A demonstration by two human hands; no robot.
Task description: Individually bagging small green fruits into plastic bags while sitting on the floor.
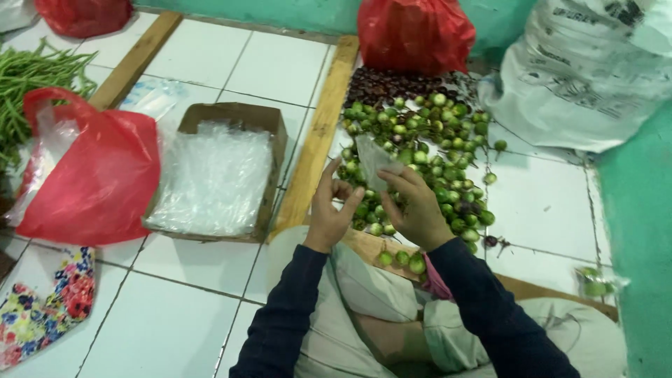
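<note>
Both my hands hold up a small clear plastic bag point(372, 158) over a heap of small round green eggplants point(420, 140) lying on the white tiled floor. My left hand point(330, 210) pinches the bag's lower left edge. My right hand point(416, 206) grips its lower right edge, fingers curled. The bag looks empty and stands upright between the thumbs. A few green eggplants point(402, 259) rest on a wooden board near my knees.
A cardboard box point(276, 122) of clear plastic bags sits to the left beyond a wooden slat point(318, 133). A red plastic bag point(98, 178), long green beans point(31, 73), another red bag point(416, 31), dark purple fruits point(381, 84) and a white sack point(584, 70) surround the heap.
</note>
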